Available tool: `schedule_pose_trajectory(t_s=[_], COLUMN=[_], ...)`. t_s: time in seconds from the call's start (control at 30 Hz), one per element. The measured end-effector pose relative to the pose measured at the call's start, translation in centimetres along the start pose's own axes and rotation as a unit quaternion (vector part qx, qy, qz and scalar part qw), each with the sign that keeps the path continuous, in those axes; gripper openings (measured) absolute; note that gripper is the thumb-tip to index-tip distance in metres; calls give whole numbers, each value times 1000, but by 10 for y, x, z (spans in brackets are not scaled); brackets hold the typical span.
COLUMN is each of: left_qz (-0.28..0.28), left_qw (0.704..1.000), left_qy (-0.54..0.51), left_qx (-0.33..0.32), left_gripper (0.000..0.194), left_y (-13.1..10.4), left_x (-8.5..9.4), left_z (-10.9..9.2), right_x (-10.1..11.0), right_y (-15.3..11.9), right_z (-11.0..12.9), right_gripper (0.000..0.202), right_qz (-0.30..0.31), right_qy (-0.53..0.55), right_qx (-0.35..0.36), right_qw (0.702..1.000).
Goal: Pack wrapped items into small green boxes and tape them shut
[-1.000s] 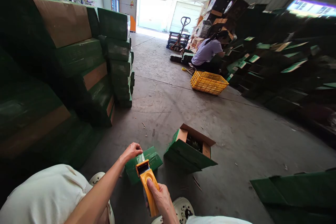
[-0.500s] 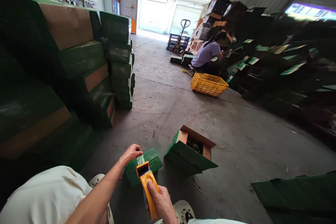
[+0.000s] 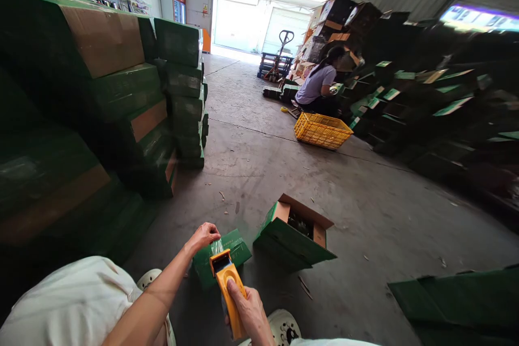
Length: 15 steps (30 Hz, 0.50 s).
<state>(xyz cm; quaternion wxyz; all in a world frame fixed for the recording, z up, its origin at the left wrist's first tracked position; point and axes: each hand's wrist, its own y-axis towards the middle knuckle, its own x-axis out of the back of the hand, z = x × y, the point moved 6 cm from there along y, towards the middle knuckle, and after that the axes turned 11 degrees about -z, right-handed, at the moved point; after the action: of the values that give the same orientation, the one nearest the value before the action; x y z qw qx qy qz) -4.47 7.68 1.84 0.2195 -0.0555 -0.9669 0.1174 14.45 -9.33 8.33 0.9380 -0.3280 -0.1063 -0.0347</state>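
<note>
- The left hand is closed in a pinch, fingertips together on the end of a clear strip of tape.
- The right hand is wrapped around the handle of a yellow tape dispenser, its thumb lying along the top.
- The strip of tape runs from the left fingertips to the front of the tape dispenser, which tilts up and away from the wearer.
- Below both is a green box with its top flaps closed; it sits on the floor between the wearer's feet.
- Just to the right of it stands an open box, also green, with its flaps raised and bare brown cardboard showing inside; something dark lies in it, though it seems too shadowed to name.
- At the lower right edge is a piece of green cardboard, well apart from the hands.
- On the left, taped green boxes stand in tall stacks.
- Further off, a co-worker in a light purple top sits low, facing the dark heap of boxes on the right, behind a yellow crate.
- Beyond the co-worker, a pallet truck stands near the bright doorway.
</note>
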Motion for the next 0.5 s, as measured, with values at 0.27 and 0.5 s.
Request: schedule_pose_trajectory(t_s=[0.27,0.5], left_qz=[-19,-74], left_qw=[1000,997], left_qy=[4,-2], left_qx=[2,-5], left_gripper=[23,26], left_y=[-3,11], left_x=[5,22], left_z=[-2,4], right_x=[3,27], right_y=[-5,-4], right_z=[6,-11], right_gripper=[71,74], right_qz=[-10,-3], right_qy=[-8,-15], right_qx=[3,-21], right_qw=[1000,1000])
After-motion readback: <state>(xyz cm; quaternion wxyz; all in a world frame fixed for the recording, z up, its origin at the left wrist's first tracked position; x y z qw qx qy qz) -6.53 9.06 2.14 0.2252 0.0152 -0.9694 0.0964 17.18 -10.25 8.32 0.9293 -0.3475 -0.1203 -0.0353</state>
